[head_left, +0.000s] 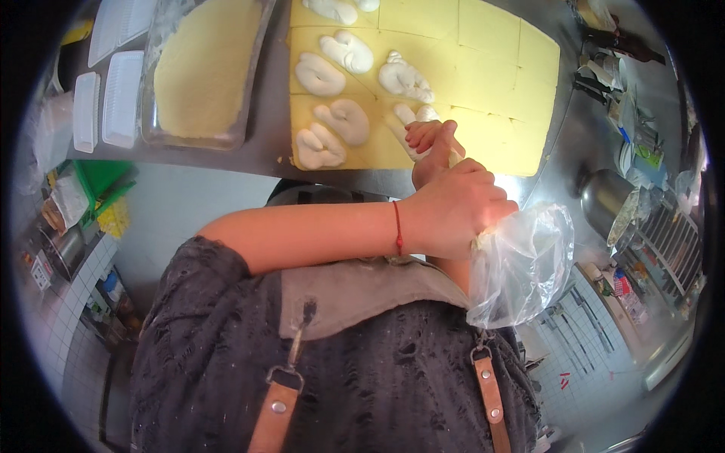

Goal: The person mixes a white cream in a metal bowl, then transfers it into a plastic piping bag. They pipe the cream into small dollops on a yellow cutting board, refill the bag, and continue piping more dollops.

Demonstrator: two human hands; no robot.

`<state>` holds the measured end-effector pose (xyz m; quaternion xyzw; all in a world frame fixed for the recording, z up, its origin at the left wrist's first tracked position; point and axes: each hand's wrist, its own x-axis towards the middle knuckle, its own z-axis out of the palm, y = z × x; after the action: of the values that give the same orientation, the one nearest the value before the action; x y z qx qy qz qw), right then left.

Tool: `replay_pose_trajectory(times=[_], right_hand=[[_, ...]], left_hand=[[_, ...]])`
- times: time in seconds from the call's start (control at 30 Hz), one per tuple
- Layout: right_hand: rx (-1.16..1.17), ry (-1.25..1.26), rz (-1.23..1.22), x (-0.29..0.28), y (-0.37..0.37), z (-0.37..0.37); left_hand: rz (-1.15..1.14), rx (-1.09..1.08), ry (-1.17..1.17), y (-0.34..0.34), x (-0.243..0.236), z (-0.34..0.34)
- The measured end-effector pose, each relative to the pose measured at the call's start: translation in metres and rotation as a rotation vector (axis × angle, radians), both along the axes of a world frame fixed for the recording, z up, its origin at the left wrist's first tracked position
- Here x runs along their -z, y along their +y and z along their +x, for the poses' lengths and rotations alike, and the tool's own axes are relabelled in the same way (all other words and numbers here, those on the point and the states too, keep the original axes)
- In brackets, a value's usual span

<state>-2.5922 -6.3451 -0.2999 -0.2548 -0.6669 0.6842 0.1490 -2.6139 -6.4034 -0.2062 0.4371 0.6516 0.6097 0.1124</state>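
Clasping a clear plastic bag (529,264) by its gathered middle, the left hand (457,205) had its grip wrapped firmly; the right hand (434,153) curled around the lower end. Both hovered at the near edge of a yellow sponge sheet (495,75), partly dotted with white cream (347,51), on the tabletop (264,106).
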Motion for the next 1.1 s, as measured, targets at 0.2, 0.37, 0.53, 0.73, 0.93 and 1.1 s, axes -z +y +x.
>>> replay_pose_trajectory(times=[0.2, 0.37, 0.53, 0.73, 0.93, 1.1], right_hand=[[0.019, -0.036, 0.028, -0.014, 0.017, 0.019], [0.015, -0.034, 0.019, -0.028, 0.034, 0.037], [0.016, -0.039, 0.005, -0.013, 0.010, 0.016], [0.006, -0.114, 0.024, -0.006, -0.013, 0.007], [-0.029, -0.178, 0.101, -0.024, 0.008, 0.033], [-0.094, -0.326, 0.225, -0.039, 0.022, 0.035]], left_hand=[[0.028, 0.080, -0.028, 0.001, -0.008, 0.001], [0.084, 0.240, -0.107, 0.009, -0.014, 0.013], [0.066, 0.254, -0.135, 0.003, -0.014, 0.014], [-0.038, 0.145, -0.059, -0.017, -0.008, -0.001], [0.011, 0.090, -0.053, -0.012, -0.006, -0.007], [-0.002, 0.142, -0.055, -0.012, -0.007, -0.004]])
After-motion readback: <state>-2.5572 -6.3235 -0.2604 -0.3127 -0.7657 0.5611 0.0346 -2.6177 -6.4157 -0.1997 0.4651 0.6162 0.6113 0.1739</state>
